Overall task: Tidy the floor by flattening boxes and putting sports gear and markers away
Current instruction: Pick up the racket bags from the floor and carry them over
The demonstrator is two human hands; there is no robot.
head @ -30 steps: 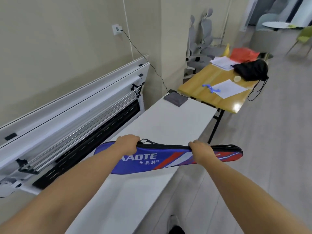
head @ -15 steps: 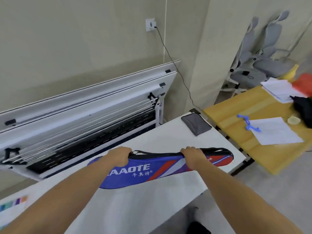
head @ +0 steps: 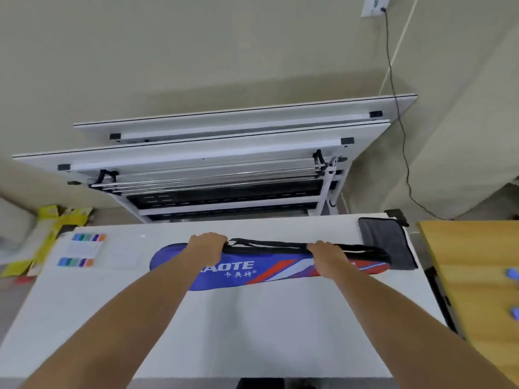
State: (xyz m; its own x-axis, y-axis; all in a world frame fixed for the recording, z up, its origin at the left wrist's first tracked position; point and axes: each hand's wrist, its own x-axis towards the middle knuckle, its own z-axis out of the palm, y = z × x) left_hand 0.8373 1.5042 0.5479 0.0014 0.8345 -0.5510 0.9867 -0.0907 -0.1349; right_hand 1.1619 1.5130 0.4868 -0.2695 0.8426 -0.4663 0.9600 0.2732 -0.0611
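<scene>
The bag (head: pixel 252 272) is a long, flat, blue fabric sleeve with red and white diagonal stripes. The visible print reads "AOTE", with "卡奥特®" below it. A black strap runs along its far edge.

The left grip (head: pixel 206 248) curls over that far edge at the wide, rounded end. The right grip (head: pixel 327 258) curls over the same edge toward the narrow end. The bag lies lengthwise between and beyond both, over the smooth white bench (head: pixel 252 332). Contact with the bench cannot be told.

- Beyond the right grip: a grey cloth (head: pixel 384 237), under the bag's tip.
- Left of the left grip: two rows of coloured markers (head: pixel 84 249) in a pale flat pack, labels blurred.
- Further left, on the floor: a yellow card box (head: pixel 53 223), opened out.
- Behind both grips: white folded tables (head: pixel 224 147) against the wall.
</scene>
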